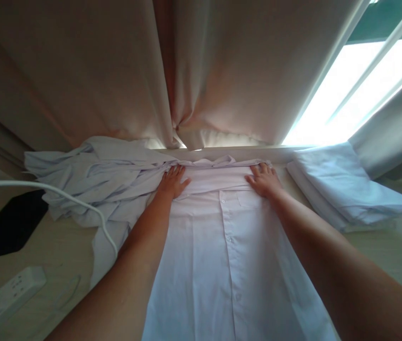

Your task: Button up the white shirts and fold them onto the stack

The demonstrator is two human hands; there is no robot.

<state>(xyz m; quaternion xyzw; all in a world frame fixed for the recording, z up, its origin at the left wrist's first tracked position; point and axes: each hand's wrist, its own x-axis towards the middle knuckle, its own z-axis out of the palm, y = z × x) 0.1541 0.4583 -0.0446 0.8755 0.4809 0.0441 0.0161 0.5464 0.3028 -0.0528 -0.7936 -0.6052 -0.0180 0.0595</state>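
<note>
A white button-up shirt (208, 255) lies spread out in front of me, its button strip running down the middle and a chest pocket at the upper right. Its far end is folded over in a band near the curtain. My left hand (174, 182) rests on the left of this band, fingers spread and palm down. On the band's right end lies my right hand (263, 180), likewise with fingers apart. Both press on the cloth without gripping it. Left of my left hand is a heap of crumpled white cloth (108, 175).
Folded white cloth (335, 184) sits on the right of the pale surface (69, 246). At left are a black flat object (12, 225), a white power strip (12, 289) and a white cable (62, 193) arching over the heap. Beige curtains (239, 71) hang behind, beside a bright window (364, 85).
</note>
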